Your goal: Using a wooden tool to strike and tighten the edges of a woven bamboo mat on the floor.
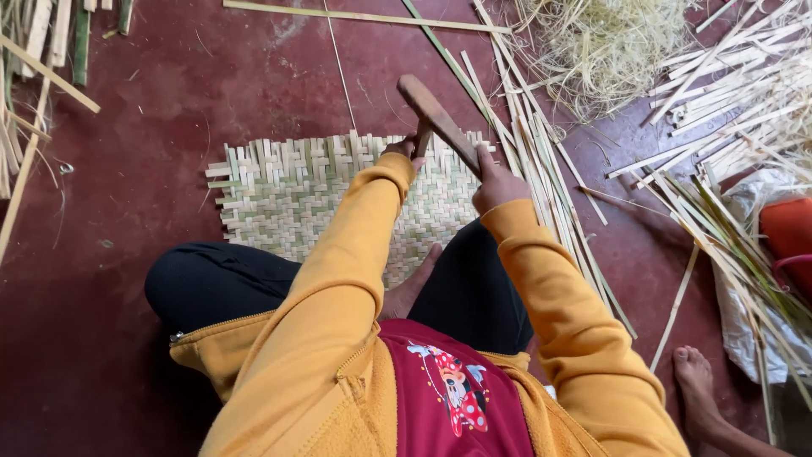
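I sit on the floor over a woven bamboo mat [288,190], my arms in yellow sleeves. My right hand [497,182] grips the brown wooden handle of a knife-like tool [436,114] that slants up and left over the mat's far edge. My left hand [404,149] is mostly hidden behind its cuff; its fingers close on a thin bamboo strip [422,140] right beside the tool. My bare foot [413,286] rests on the mat's near edge.
The floor [152,93] is dark red. Long split bamboo strips [541,182] lie to the right of the mat. Shavings [605,46] are piled at top right, more strips [744,93] beyond. Another person's bare foot [698,381] is at lower right, near a white sack [744,279].
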